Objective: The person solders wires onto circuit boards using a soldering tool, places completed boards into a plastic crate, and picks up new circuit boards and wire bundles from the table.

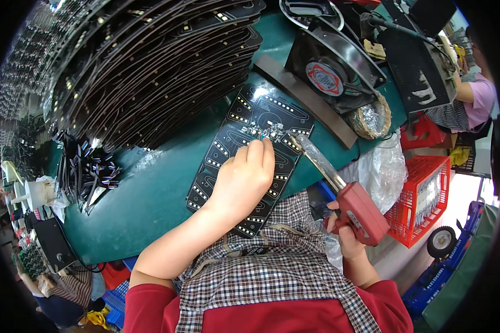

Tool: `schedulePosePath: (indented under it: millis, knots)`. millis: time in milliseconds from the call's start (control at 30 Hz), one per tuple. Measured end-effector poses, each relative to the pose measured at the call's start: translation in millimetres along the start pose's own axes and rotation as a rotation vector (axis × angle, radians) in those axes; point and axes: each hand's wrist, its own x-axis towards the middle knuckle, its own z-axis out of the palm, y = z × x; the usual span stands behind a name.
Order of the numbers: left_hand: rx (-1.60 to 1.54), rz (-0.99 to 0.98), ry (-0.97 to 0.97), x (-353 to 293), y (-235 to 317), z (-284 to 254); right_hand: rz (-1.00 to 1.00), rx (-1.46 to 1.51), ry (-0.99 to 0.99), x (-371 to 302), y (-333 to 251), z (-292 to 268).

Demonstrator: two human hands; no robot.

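A black LED circuit board (208, 186) with rows of small pale LEDs lies on the green worktop in front of me, partly under my left hand. My left hand (244, 175) rests over its middle, fingers pinched together at a cluster of small components (269, 130). Whatever sits between those fingertips is too small and hidden to name. On the right, my right hand (347, 238) grips the red handle of a soldering gun (364, 213). Its metal barrel slants up and left over the board, with the tip close to the components, just right of my left fingertips.
Many similar boards stand in a large stack (150, 72) at the upper left. Beside it lies a bundle of black leads (89, 172). A dark bar (305, 100), a fan (325, 77) and a foil-lined cup (372, 116) border the right. A red crate (422, 200) stands lower right; people work at both sides.
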Motion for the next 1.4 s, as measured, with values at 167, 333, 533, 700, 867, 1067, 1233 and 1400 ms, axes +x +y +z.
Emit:
schedulePosePath:
  millis: [167, 333, 533, 700, 867, 1067, 1233, 1400]
  knots:
    - [-0.148, -0.028, -0.168, -33.0, 10.7, -30.9, -0.116, -0.016, 0.042, -17.6, -3.5, 2.4]
    - [0.155, -0.143, -0.246, -100.4, 23.2, -14.0, -0.284, -0.039, 0.094, -23.3, -1.0, 14.3]
    - [-0.168, -0.215, 0.087, -156.0, -9.3, -94.0, -0.438, -0.05, 0.232, -42.4, -7.3, 9.8]
    - [-0.804, -0.61, 0.281, -365.4, -54.0, -175.5, -0.469, -0.05, 0.34, -46.5, -21.1, 47.1]
    - [-0.659, -1.31, 0.419, -577.6, 21.2, -138.6, -0.521, -0.196, 0.099, -40.3, -35.6, 66.0]
    - [-0.468, -1.568, 0.282, -675.5, 119.3, -8.1, -0.5, -0.184, -0.092, -20.8, -38.0, 100.5]
    - [0.049, -0.862, -0.238, -651.3, 133.9, 11.5, -0.539, -0.257, -0.062, -41.5, -40.3, 131.5]
    - [0.102, -0.893, -0.35, -668.6, 111.2, 77.5, -0.491, -0.281, -0.166, -48.6, -39.1, 142.2]
